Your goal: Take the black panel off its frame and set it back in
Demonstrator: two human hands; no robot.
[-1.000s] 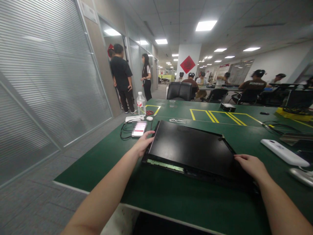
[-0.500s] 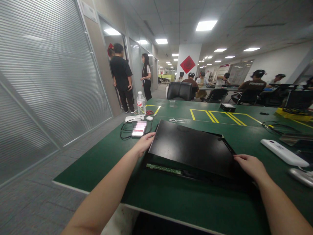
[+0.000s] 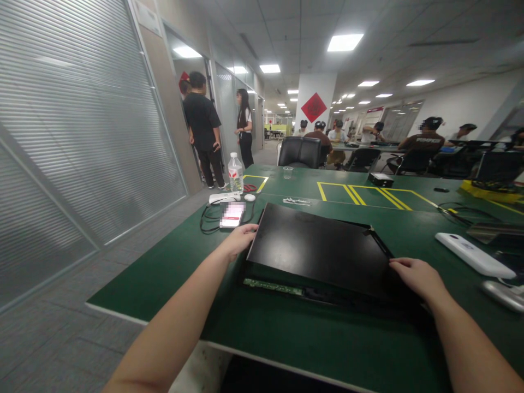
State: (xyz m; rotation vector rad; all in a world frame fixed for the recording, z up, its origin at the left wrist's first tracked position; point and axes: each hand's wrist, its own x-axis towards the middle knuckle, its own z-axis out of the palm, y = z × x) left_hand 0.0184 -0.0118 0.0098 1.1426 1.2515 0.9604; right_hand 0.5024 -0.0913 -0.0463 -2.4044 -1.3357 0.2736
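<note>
A black, flat display panel point(image 3: 315, 245) is gripped by its two short sides and lies tilted over the green table. My left hand point(image 3: 241, 240) is closed on its left edge, the fingertips partly hidden behind it. On the right edge, my right hand point(image 3: 413, 273) pinches the rim between thumb and fingers. A narrow green circuit board point(image 3: 273, 286) shows below the panel's near edge. Along the far and right sides runs a dark frame point(image 3: 380, 243), with a small light-coloured piece at the corner. What lies under the panel is hidden.
On the green table point(image 3: 164, 289), a phone point(image 3: 232, 215), cable, white mouse-like object point(image 3: 249, 197) and water bottle point(image 3: 234, 173) stand at left. Silver tools point(image 3: 297, 201) lie beyond the panel. A white power-bank-like device point(image 3: 475, 255) rests at right. Several people sit or stand farther back.
The panel's far left corner has sunk slightly, and both hands have moved very little with it. Both hands keep their hold.
</note>
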